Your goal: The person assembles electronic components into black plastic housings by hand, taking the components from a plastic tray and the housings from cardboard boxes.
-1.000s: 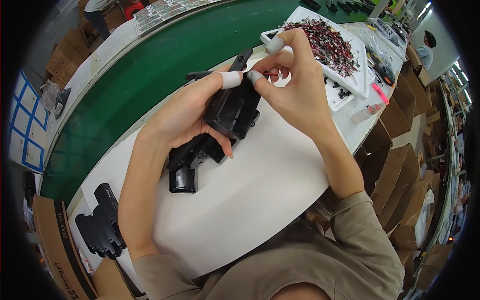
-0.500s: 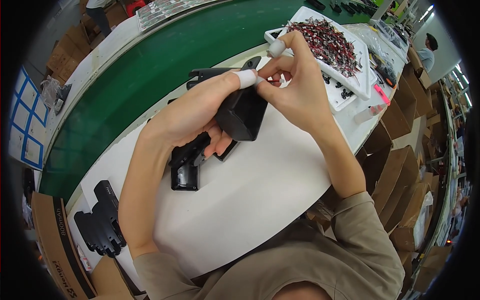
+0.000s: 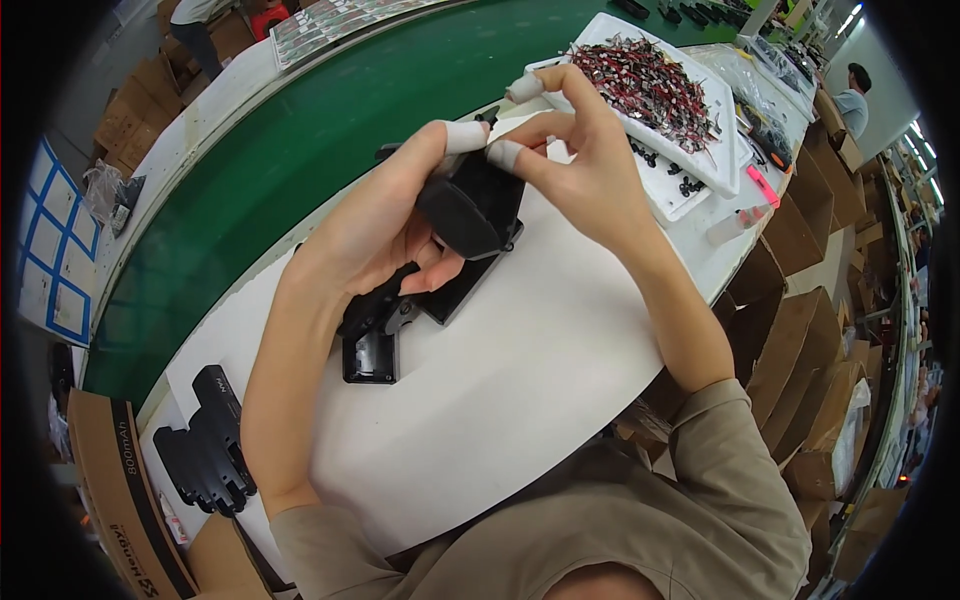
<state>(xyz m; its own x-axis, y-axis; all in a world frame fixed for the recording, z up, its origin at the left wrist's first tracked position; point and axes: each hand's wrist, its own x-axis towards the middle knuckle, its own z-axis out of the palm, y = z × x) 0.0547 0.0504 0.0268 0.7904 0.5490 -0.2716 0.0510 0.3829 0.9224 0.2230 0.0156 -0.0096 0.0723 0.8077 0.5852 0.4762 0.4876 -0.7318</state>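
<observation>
A black plastic housing [image 3: 468, 215] with a rounded, blunt end is tilted above the table. My left hand [image 3: 385, 225] is wrapped round it, the thumb in a white finger cover pressing along its top edge. My right hand [image 3: 590, 150] is closed at the housing's far upper edge, thumb and fingertips drawn together there. Whatever they pinch is hidden, and white covers sit on its thumb and index finger. Beneath my left hand, more black plastic housings [image 3: 370, 357] lie on the white table sheet [image 3: 480, 400], partly covered by the hand.
To the right, a white foam tray [image 3: 728, 165] holds a heap of small parts with red and black wires. Small black pieces [image 3: 688, 187] lie in a tray under it. A green conveyor belt [image 3: 250, 170] runs behind. Black casings [image 3: 205, 445] and a cardboard box [image 3: 125, 490] stand left.
Both hands and the housing have shifted slightly left, and the housing has tilted. My right fingertips have moved left onto its upper edge; the red bit near them no longer shows.
</observation>
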